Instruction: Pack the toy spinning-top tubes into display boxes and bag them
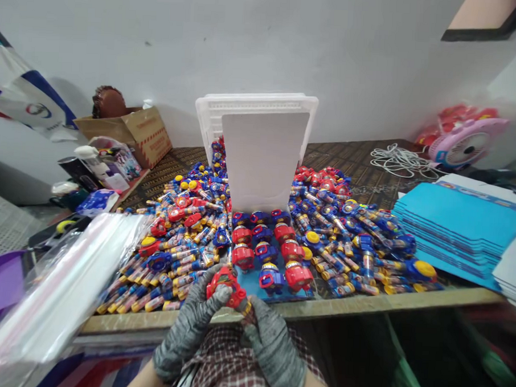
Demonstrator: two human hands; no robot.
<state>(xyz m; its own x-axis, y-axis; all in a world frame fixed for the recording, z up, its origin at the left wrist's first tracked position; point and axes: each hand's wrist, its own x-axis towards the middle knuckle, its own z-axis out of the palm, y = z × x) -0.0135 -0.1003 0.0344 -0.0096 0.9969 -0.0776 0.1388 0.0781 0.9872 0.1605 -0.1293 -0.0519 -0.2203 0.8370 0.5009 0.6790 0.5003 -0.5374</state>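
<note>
My left hand (199,308), in a grey fingerless glove, is closed around a red plastic toy (226,286) above the table's front edge. Fingers of my right hand (271,336), gloved the same way, close on a small yellow-ended tube (247,308) at the toy's lower right end. Whether tube and toy are joined, I cannot tell. Just beyond my hands, a blue card (252,281) bears rows of red toys (296,274) and blue toys (271,278). Behind these rows a pale panel (263,159) stands upright.
Loose tubes and toys lie heaped left (187,259) and right (341,237). A white plastic basket (206,108) stands behind the panel. Blue cards (457,225) are stacked at right, near a pink fan (467,145). Clear plastic bags (74,282) overhang the left edge.
</note>
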